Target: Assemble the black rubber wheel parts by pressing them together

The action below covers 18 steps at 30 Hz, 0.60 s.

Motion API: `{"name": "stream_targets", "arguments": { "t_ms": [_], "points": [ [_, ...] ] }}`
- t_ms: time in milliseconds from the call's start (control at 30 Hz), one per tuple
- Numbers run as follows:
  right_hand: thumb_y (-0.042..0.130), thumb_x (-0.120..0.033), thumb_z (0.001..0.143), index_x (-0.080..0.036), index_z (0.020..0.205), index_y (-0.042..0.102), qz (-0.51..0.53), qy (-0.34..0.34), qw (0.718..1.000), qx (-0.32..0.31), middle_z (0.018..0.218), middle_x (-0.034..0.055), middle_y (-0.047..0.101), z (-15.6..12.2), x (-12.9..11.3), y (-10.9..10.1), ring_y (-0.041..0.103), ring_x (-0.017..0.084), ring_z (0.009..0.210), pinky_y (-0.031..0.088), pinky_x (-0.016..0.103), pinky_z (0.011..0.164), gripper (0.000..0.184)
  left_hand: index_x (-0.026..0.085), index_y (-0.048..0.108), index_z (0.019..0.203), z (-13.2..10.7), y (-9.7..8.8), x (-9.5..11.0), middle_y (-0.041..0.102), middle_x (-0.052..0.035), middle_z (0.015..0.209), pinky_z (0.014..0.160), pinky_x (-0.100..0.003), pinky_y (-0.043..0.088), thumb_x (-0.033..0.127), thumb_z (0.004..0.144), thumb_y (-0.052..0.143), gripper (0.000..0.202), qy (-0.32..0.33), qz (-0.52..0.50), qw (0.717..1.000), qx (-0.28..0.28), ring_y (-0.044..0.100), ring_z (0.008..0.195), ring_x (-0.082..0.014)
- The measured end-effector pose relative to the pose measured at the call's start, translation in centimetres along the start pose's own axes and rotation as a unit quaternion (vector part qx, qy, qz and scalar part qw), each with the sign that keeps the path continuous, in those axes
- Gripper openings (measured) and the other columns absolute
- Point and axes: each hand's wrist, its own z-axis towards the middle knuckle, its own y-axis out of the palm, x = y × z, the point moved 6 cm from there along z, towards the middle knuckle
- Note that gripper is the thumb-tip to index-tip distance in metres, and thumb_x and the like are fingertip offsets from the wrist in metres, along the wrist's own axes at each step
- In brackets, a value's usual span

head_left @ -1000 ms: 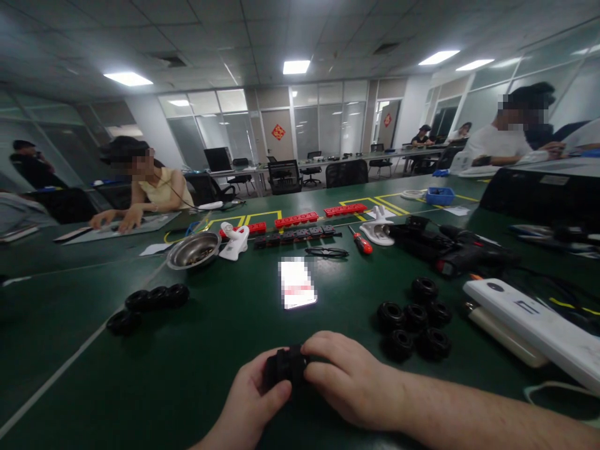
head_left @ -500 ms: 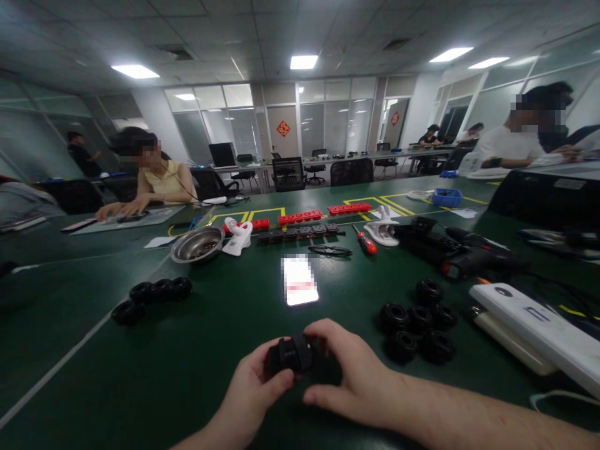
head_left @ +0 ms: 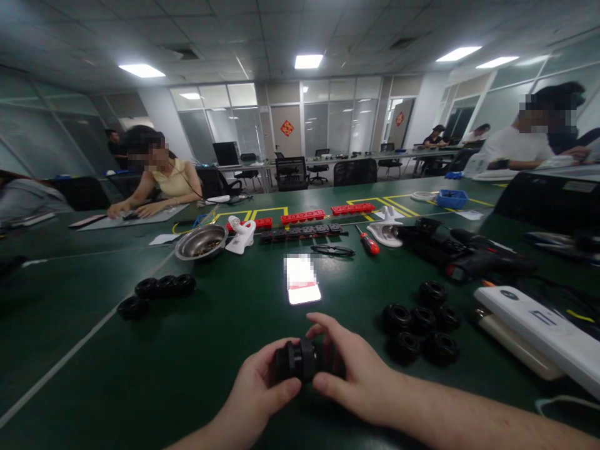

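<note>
My left hand [head_left: 260, 381] is closed round a black threaded fitting [head_left: 295, 360], thumb in front and fingers behind. A wide black nut-like ring [head_left: 308, 358] sits on its right end. My right hand [head_left: 354, 365] is beside that end with thumb and fingers apart; whether the thumb touches the ring I cannot tell. Several black ring-shaped parts [head_left: 422, 320] lie to the right of my hands. A row of similar black rings [head_left: 167, 286] lies to the left. Beyond my hands lies a lit phone [head_left: 304, 294].
Farther back are a metal bowl [head_left: 200, 242] with small parts, red trays [head_left: 304, 216], a black strip of parts [head_left: 302, 234], a red screwdriver [head_left: 369, 242] and glasses [head_left: 332, 250]. A black power tool [head_left: 462, 253] and a white device [head_left: 539, 325] lie right. Other people sit around.
My right thumb has come up closer to the ring end, and the right fingers have lifted slightly. The left hand keeps its hold on the fitting. The whole view has shifted a little.
</note>
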Motion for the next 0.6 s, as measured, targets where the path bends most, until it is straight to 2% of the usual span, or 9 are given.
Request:
{"name": "stream_targets", "arguments": {
  "t_ms": [67, 100, 167, 200, 267, 333, 500, 567, 600],
  "points": [
    [0.042, -0.040, 0.082, -0.017, 0.108, 0.046, 0.033, 0.047, 0.998, -0.005, 0.079, 0.0026, 0.058, 0.2, 0.8, 0.3, 0.052, 0.013, 0.061, 0.041, 0.025, 0.056, 0.034, 0.018, 0.060, 0.096, -0.2, 0.1, 0.1, 0.065, -0.0075, 0.098, 0.084, -0.035, 0.043, 0.028, 0.054, 0.073, 0.045, 0.005, 0.017, 1.000, 0.001, 0.057, 0.094, -0.0249],
    [0.034, -0.040, 0.086, -0.016, 0.093, 0.053, 0.042, 0.065, 0.997, -0.016, 0.068, 0.0010, 0.056, 0.4, 1.1, 0.5, 0.051, 0.012, 0.057, 0.040, 0.023, 0.053, 0.032, 0.019, 0.059, 0.097, -0.3, 0.2, 0.2, 0.065, -0.0073, 0.098, 0.084, -0.035, 0.043, 0.027, 0.055, 0.073, 0.045, 0.005, 0.024, 1.000, 0.003, 0.057, 0.094, -0.0246],
    [0.026, -0.039, 0.088, -0.014, 0.068, 0.055, 0.051, 0.088, 0.994, -0.041, 0.055, -0.0005, 0.050, 0.6, 1.5, 0.9, 0.049, 0.011, 0.052, 0.038, 0.022, 0.050, 0.043, 0.019, 0.059, 0.098, -0.4, 0.3, 0.3, 0.065, -0.0074, 0.098, 0.084, -0.035, 0.043, 0.026, 0.055, 0.073, 0.046, -0.001, 0.033, 0.999, 0.004, 0.057, 0.094, -0.0243],
    [0.026, -0.037, 0.089, -0.014, 0.064, 0.053, 0.051, 0.090, 0.994, -0.047, 0.054, -0.0006, 0.049, 0.7, 1.5, 1.0, 0.048, 0.010, 0.051, 0.038, 0.022, 0.049, 0.043, 0.018, 0.058, 0.098, -0.4, 0.3, 0.3, 0.065, -0.0077, 0.098, 0.084, -0.035, 0.043, 0.026, 0.054, 0.073, 0.046, -0.006, 0.034, 0.999, 0.002, 0.057, 0.094, -0.0243],
    [0.034, -0.033, 0.086, -0.014, 0.071, 0.055, 0.045, 0.076, 0.995, -0.044, 0.060, 0.0005, 0.053, 0.8, 1.2, 0.9, 0.050, 0.012, 0.055, 0.039, 0.023, 0.052, 0.032, 0.018, 0.058, 0.097, -0.2, 0.4, 0.3, 0.064, -0.0083, 0.099, 0.086, -0.036, 0.042, 0.027, 0.054, 0.073, 0.046, -0.018, 0.025, 1.000, -0.003, 0.056, 0.095, -0.0246],
    [0.046, -0.028, 0.081, -0.015, 0.089, 0.055, 0.019, 0.050, 0.998, -0.026, 0.074, 0.0030, 0.058, 0.6, 0.7, 0.5, 0.053, 0.014, 0.065, 0.042, 0.025, 0.060, 0.018, 0.018, 0.058, 0.097, 0.0, 0.2, 0.3, 0.063, -0.0083, 0.100, 0.087, -0.037, 0.040, 0.029, 0.055, 0.073, 0.046, -0.018, 0.007, 1.000, 0.001, 0.055, 0.098, -0.0252],
    [0.060, -0.027, 0.070, -0.020, 0.117, 0.039, -0.007, 0.006, 1.000, 0.002, 0.103, 0.0067, 0.055, 0.0, 0.1, 0.1, 0.053, 0.017, 0.078, 0.043, 0.029, 0.068, 0.052, 0.018, 0.056, 0.097, 0.1, -0.2, 0.1, 0.062, -0.0077, 0.100, 0.086, -0.038, 0.041, 0.031, 0.056, 0.072, 0.045, -0.005, -0.013, 1.000, 0.021, 0.054, 0.099, -0.0265],
    [0.058, -0.032, 0.072, -0.020, 0.119, 0.035, 0.037, 0.020, 0.999, 0.012, 0.100, 0.0057, 0.056, 0.1, 0.5, 0.1, 0.054, 0.016, 0.074, 0.043, 0.028, 0.064, 0.053, 0.018, 0.055, 0.097, -0.1, -0.2, 0.0, 0.062, -0.0079, 0.100, 0.084, -0.038, 0.042, 0.030, 0.056, 0.072, 0.046, -0.011, -0.012, 1.000, 0.022, 0.054, 0.098, -0.0267],
    [0.052, -0.036, 0.076, -0.019, 0.116, 0.038, 0.063, 0.032, 0.997, 0.012, 0.092, 0.0046, 0.058, 0.2, 0.9, 0.2, 0.054, 0.015, 0.070, 0.043, 0.026, 0.061, 0.045, 0.018, 0.055, 0.098, -0.2, -0.1, 0.0, 0.061, -0.0078, 0.100, 0.083, -0.038, 0.042, 0.030, 0.056, 0.072, 0.047, -0.013, -0.010, 1.000, 0.022, 0.055, 0.097, -0.0265]
  ]
}}
